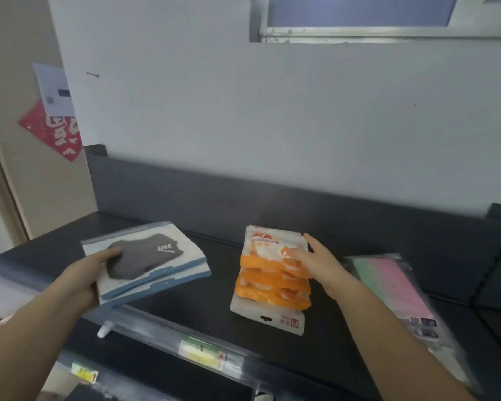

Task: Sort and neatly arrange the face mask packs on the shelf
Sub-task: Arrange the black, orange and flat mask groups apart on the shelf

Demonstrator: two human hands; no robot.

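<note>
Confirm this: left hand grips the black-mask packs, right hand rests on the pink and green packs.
Wrong on one point. The head view shows the right hand resting on the stack of orange packs, not the pink and green packs beside it. The left hand does grip the black-mask packs.

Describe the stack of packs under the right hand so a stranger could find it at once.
Find the black shelf under the white wall. In its middle lies a stack of orange and white packs, the right hand resting on top. The blue-edged packs on its left show a dark mask; on its right lies a pink and green pack.
</note>
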